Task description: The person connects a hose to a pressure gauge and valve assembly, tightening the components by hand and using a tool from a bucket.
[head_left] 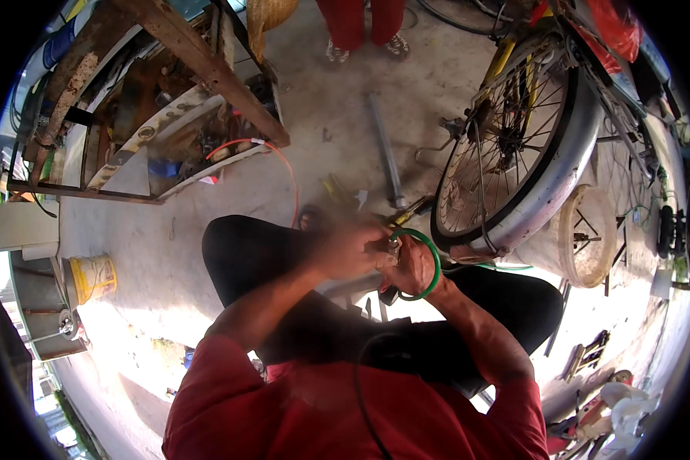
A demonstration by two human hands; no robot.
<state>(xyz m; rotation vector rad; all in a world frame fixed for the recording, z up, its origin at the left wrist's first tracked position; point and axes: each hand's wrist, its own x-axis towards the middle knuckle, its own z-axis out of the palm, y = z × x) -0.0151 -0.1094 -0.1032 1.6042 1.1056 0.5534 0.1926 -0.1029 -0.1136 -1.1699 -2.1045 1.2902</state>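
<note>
The bicycle (508, 146) is at the front right on the floor (322, 100), and a metal bar (386, 153) lies to its left. The left hand (353, 249) and right hand (416, 263) meet over the lap. A green loop (438, 261) curves about the right hand. A small metal part (393, 249) sits between the hands: the right fingers curl closed on it, while the left ones are blurred, their opening impossible to tell.

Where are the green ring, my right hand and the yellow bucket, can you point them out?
Green ring (438, 264): head view, on the right side of its loop.
Right hand (415, 266): head view, on its middle.
Yellow bucket (93, 279): head view, on its side wall.
</note>
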